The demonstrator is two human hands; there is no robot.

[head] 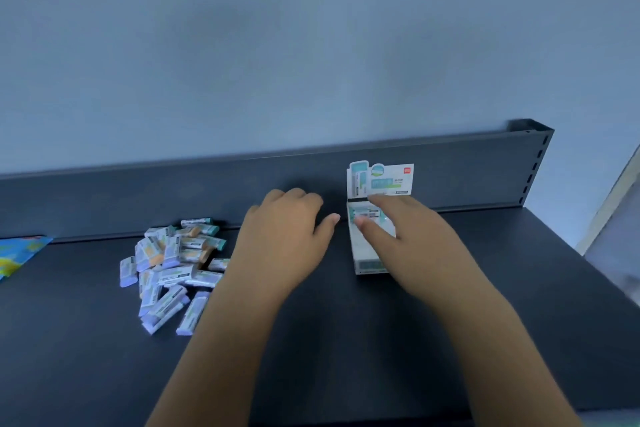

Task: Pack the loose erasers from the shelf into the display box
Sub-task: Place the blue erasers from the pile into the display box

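Observation:
A heap of several loose erasers (pixel 173 267) in white, green, orange and lilac sleeves lies on the dark shelf at the left. The white display box (pixel 362 253) stands right of centre with its printed lid (pixel 381 180) flipped upright. An eraser (pixel 365 213) lies in the box's far end. My right hand (pixel 412 239) reaches over the box, thumb and fingers pinching that eraser. My left hand (pixel 287 236) rests palm down on the shelf between heap and box, fingers curled, holding nothing that I can see.
The dark shelf (pixel 311 340) has a low back panel (pixel 242 184) against a blue-grey wall. A blue and yellow packet (pixel 17 253) lies at the far left edge. The shelf's right end drops off near a pale surface (pixel 616 236).

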